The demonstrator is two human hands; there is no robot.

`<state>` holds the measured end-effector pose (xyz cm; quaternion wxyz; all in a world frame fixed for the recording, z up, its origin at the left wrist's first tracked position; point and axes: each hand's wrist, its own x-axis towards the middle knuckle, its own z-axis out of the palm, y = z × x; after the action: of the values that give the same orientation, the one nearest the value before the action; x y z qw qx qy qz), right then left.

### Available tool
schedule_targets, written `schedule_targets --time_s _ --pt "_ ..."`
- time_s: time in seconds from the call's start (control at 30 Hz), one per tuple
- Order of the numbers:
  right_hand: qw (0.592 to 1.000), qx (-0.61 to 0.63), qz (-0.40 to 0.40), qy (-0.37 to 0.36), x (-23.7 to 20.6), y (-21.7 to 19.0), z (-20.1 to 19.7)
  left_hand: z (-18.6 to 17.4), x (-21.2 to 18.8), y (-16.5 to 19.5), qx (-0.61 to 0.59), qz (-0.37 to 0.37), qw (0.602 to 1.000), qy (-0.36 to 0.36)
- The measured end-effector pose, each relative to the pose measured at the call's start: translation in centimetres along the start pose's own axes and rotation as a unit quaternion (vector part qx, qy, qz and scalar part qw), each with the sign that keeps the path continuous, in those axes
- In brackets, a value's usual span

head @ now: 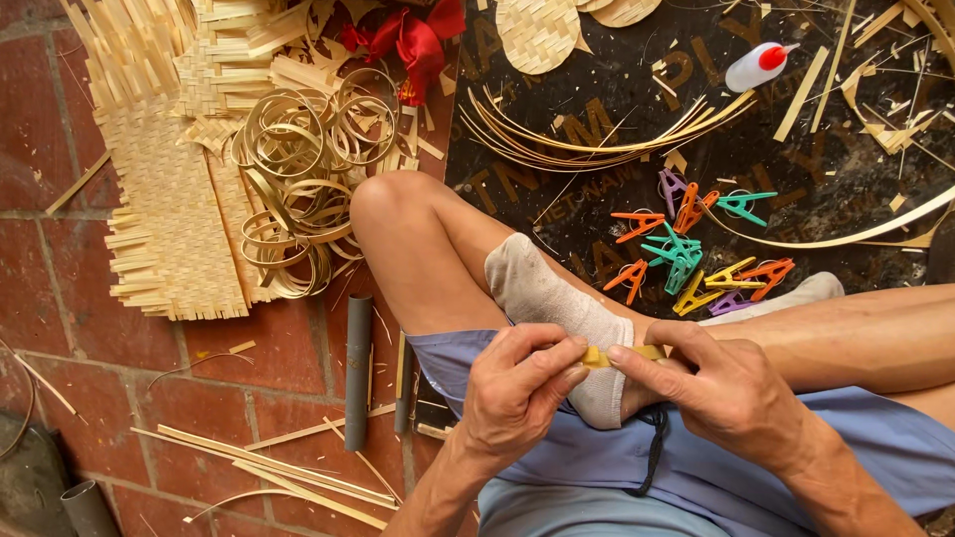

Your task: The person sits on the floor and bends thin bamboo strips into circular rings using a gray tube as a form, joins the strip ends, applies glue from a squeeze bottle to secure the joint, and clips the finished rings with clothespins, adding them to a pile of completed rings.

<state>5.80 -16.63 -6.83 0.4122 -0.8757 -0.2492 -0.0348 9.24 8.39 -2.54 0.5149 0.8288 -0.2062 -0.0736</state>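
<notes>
Pinching a short bamboo strip (617,355) between both hands, we are closing left hand (517,388) and right hand (721,388) fingers on its ends above our lap. Bending too sharply could be snapping it. Beyond, clothespins (686,254) and bamboo rings (298,169) are lying on the floor.

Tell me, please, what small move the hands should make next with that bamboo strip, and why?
Probably draw the two ends together into a loop. The left hand and right hand both pinch a short bamboo strip between fingertips above the lap, and a heap of finished strip rings lies on the floor, so bending it closed seems likeliest.
</notes>
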Motion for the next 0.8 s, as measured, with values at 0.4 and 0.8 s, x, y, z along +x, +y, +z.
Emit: schedule_targets --time_s 0.4,0.8 --pt "0.931 0.303 0.198 -0.055 0.47 -0.05 0.03 -0.73 0.74 0.75 0.090 0.007 0.993 -0.071" --pt "0.974 0.178 0.125 -0.067 1.24 -0.51 -0.34 -1.04 0.83 0.96 0.131 0.064 0.982 -0.123"
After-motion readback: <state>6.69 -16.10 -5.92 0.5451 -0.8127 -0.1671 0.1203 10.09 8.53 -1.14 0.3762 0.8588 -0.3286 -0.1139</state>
